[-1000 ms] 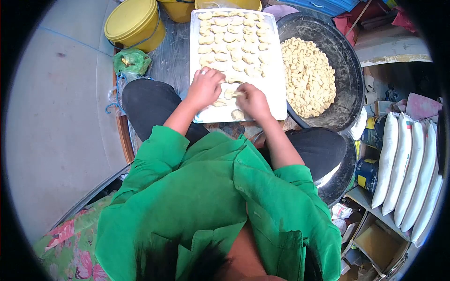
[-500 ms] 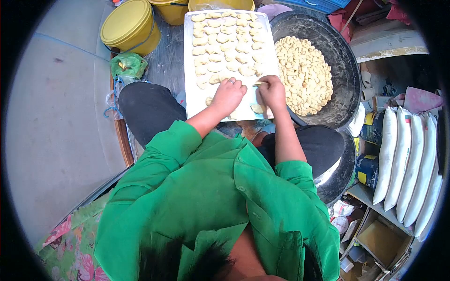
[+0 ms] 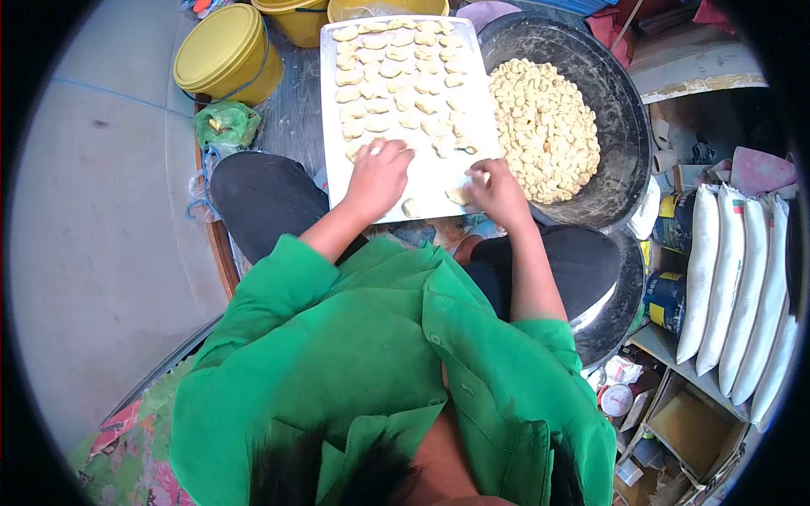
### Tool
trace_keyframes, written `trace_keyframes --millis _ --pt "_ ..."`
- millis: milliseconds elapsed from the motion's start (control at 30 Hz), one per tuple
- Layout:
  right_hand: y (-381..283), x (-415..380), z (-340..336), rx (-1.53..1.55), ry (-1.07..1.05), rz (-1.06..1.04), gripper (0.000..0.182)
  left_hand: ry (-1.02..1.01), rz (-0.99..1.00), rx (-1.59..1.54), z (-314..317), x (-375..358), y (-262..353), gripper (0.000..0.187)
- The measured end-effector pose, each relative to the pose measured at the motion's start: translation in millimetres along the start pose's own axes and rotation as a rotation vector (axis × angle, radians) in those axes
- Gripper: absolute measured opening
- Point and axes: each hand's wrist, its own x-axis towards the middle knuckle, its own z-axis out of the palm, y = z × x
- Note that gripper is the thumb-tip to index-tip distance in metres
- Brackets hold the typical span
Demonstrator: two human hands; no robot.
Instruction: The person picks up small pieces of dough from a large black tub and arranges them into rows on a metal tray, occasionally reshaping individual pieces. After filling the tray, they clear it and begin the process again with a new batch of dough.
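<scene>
A white tray (image 3: 337,190) rests across the front of my knees, carrying rows of pale, curved, cashew-shaped pieces (image 3: 395,67). My left hand (image 3: 380,175) lies over the tray's left side, fingers curled down beside the lowest row; whatever sits under them is hidden. A ring shows on one finger. Over the lower right of the tray is my right hand (image 3: 499,196), its bent fingers blurred, just beside a single piece (image 3: 458,196). Another loose piece (image 3: 411,207) lies near the tray's front edge, between the hands.
A wide black basin (image 3: 620,110) to the right of the tray holds a heap of similar pale pieces (image 3: 544,135). Yellow buckets (image 3: 229,55) stand at the back left, with a green plastic bag (image 3: 226,125) below. White filled bags (image 3: 730,287) stand upright at the right.
My left hand has shifted left across the tray. My right hand has drawn back toward me from the lowest row; the piece it pinched there seems to lie on the tray now.
</scene>
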Motion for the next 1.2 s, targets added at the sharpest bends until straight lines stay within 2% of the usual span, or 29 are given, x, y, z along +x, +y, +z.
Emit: trace_keyframes --millis 33,100,133,200,233,333,433,467,533,600,667,733,800,867,967,1000,1067,1100,1133,1200 --pt "0 -8 4 0.001 0.000 0.004 0.019 -0.003 0.002 -0.001 -11 -11 -5 0.027" --pt "0 -21 19 -0.032 -0.111 -0.150 0.025 -0.105 -0.154 -0.130 -26 -33 -12 0.028" --pt "-1 -19 25 -0.032 -0.113 -0.149 0.025 -0.107 -0.156 -0.131 -24 -39 -14 0.028" --pt "-8 -8 39 0.016 -0.086 -0.159 0.025 -0.242 -0.147 -0.233 -12 -56 -20 0.029" --pt "-14 -1 48 0.050 -0.038 -0.233 0.022 -0.210 -0.172 -0.260 -8 -57 -24 0.027" --pt "-46 15 75 0.144 -0.048 -0.187 0.019 -0.094 -0.201 -0.164 -4 -51 -32 0.026" --pt "-59 25 95 0.178 0.065 -0.409 0.018 -0.062 -0.268 -0.127 -4 -52 -38 0.026" --pt "-57 22 94 0.183 0.066 -0.414 0.018 -0.070 -0.321 -0.123 -7 -53 -41 0.027" --pt "-60 5 74 -0.004 -0.011 -0.414 0.020 -0.081 -0.342 -0.105 -11 -55 -44 0.027" --pt "-56 -10 66 -0.041 -0.054 -0.388 0.020 -0.094 -0.369 -0.101 -14 -55 -39 0.027" --pt "-39 -16 67 -0.030 -0.245 -0.313 0.021 0.043 -0.184 -0.038 -19 -48 -31 0.028" --pt "-34 -3 70 -0.012 -0.197 -0.273 0.020 0.020 -0.139 -0.036 -6 -39 -29 0.029" --pt "-35 15 80 0.071 0.097 -0.270 0.019 -0.011 -0.084 -0.032 4 -35 -31 0.030" --pt "-36 22 83 0.137 0.140 -0.227 0.020 -0.185 -0.048 0.046 10 -30 -35 0.033" --pt "-39 20 72 0.061 0.259 -0.407 0.021 -0.100 -0.059 -0.038 -1 -29 -29 0.032" --pt "-34 20 61 0.064 0.261 -0.387 0.021 -0.117 -0.051 -0.044 -4 -26 -26 0.032" --pt "-19 18 39 0.262 -0.106 -0.163 0.019 -0.014 -0.023 -0.070 -7 -23 -17 0.028" --pt "-10 15 36 0.502 -0.503 -0.077 0.024 -0.003 0.021 -0.108 -6 -20 -14 0.027" --pt "-15 3 24 0.426 -0.779 -0.126 0.021 -0.024 0.027 -0.114 -7 -17 -9 0.027" --pt "-9 -11 33 0.243 -1.167 -0.051 0.030 -0.063 0.109 -0.156 -10 -8 1 0.024"
